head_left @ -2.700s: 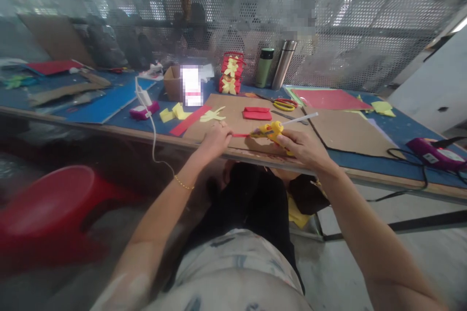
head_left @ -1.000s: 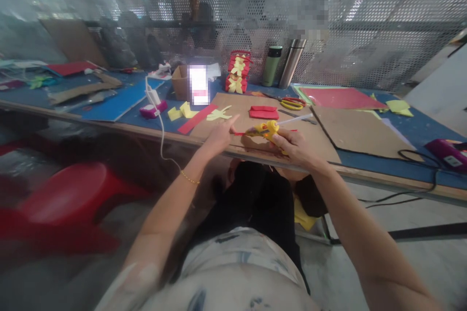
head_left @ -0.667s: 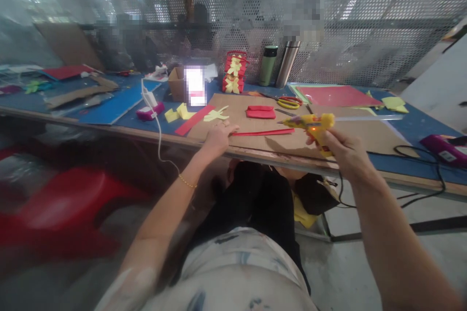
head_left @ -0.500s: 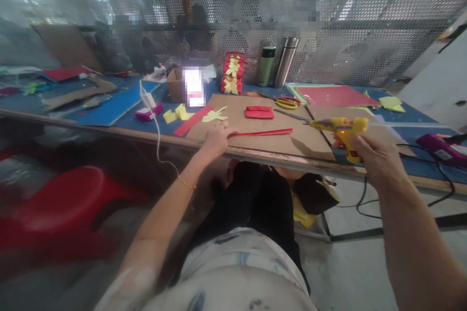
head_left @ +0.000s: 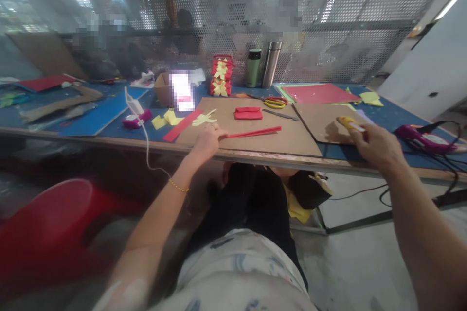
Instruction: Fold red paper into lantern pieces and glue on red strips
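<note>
My left hand (head_left: 207,140) pinches the left end of a narrow folded red paper strip (head_left: 255,132) near the table's front edge. Over the right-hand cardboard, my right hand (head_left: 377,148) grips a yellow hot glue gun (head_left: 348,122), mostly hidden behind the fingers. A small red folded paper piece (head_left: 248,113) lies on the cardboard sheet (head_left: 292,142) beyond the strip. Beside it is a dark slim blade or tool (head_left: 280,114). Pale yellow cut paper strips (head_left: 205,117) and a flat red strip (head_left: 182,125) lie just past my left hand.
Scissors with yellow and red handles (head_left: 275,102), a red and yellow paper lantern (head_left: 221,76), a green flask (head_left: 253,69) and a steel flask (head_left: 272,65) stand or lie farther back. Purple power strips (head_left: 425,139) with cables sit rightward and leftward. A red stool (head_left: 54,218) is left below.
My right hand has turned and lowered the glue gun towards the cardboard, so its body is now mostly hidden. My left hand keeps its pinch on the strip. The view has swung slightly right.
</note>
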`<state>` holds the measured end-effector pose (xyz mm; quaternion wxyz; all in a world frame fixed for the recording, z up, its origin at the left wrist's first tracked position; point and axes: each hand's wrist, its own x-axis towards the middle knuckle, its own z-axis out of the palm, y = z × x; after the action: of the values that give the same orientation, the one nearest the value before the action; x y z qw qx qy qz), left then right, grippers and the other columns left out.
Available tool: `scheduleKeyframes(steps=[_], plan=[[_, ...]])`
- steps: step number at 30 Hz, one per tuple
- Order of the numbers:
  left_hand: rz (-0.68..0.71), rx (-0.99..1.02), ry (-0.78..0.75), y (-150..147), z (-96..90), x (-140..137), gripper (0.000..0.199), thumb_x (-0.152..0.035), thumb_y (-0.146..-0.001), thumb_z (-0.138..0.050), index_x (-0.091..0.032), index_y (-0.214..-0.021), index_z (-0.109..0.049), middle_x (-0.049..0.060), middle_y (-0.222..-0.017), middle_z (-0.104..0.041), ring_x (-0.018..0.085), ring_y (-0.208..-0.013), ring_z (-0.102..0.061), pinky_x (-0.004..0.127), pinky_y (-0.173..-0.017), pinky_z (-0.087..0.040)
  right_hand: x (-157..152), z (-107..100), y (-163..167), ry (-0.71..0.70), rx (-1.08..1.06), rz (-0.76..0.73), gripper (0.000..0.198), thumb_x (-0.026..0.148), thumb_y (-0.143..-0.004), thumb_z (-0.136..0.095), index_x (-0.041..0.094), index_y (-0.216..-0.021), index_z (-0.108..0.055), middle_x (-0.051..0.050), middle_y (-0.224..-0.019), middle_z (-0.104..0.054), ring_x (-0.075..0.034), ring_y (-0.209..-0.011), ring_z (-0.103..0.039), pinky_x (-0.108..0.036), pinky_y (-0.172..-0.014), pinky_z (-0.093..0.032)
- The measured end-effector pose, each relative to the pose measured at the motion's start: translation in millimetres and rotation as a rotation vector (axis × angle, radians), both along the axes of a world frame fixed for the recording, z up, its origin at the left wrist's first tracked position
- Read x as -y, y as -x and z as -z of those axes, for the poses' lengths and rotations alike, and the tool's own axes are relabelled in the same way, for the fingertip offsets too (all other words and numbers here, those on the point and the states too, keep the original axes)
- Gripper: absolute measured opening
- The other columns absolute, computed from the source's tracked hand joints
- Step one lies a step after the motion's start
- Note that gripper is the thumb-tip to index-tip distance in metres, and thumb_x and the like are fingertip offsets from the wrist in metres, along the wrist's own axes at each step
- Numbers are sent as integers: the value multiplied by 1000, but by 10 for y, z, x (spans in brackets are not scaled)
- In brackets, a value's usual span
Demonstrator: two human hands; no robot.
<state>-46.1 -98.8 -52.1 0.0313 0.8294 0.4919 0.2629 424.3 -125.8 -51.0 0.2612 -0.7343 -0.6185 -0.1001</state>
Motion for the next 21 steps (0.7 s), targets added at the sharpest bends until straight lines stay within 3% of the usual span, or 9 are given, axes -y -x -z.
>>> scheduleKeyframes(steps=[3,6,9,11,14,17,21], plan=[[1,-12,-2,-16,-13,-16,37,-8,-95,-45,-18,-98,-80,10,-95,-60,25,-96,-56,44,-89,-49,-93,-11,-55,95,115,8,12,31,-91,-63,20,-86,-66,-21,-90,-69,-25,-73,-47,-41,-70,-31],[5,-26,-3,-48,-35,-15,36,-6,-93,-45,-18,-96,-78,10,-96,-59,24,-93,-55,42,-86,-49,-102,-44,-28,140,186,42,22,34,-89,-69,15,-100,-73,-30,-113,-71,-30,-86,-53,-41,-72,-30],[16,-59,-9,-83,-62,-1,34,-5,-91,-45,-17,-90,-76,10,-97,-57,23,-91,-53,41,-84,-48,-53,-99,156,28,277,34,35,35,-91,-69,11,-116,-75,-32,-137,-65,-37,-104,-54,-44,-79,-31],[24,-72,-23,-99,-73,6,32,-6,-93,-45,-17,-86,-74,10,-96,-56,24,-90,-53,41,-83,-48,-26,-146,386,-129,307,-108,35,31,-98,-58,10,-120,-75,-29,-137,-67,-37,-111,-55,-45,-85,-32],[40,-71,-53,-105,-70,0,32,-10,-96,-44,-17,-85,-72,10,-94,-55,24,-89,-51,42,-83,-48,-56,-206,832,-216,294,-460,34,26,-104,-47,14,-108,-78,-20,-120,-75,-32,-106,-58,-43,-89,-34],[45,-101,-93,-100,-57,-18,30,-12,-97,-44,-17,-85,-72,10,-92,-54,23,-88,-50,42,-83,-48,-180,-209,1263,-202,337,-668,29,20,-100,-52,17,-116,-76,-16,-121,-75,-30,-107,-57,-42,-90,-33],[42,-135,-136,-104,-64,-23,29,-9,-94,-45,-16,-83,-71,10,-93,-56,24,-90,-51,42,-82,-48,-359,-131,1634,-132,411,-760,25,18,-98,-55,18,-111,-76,-14,-114,-73,-29,-104,-54,-39,-87,-31]])
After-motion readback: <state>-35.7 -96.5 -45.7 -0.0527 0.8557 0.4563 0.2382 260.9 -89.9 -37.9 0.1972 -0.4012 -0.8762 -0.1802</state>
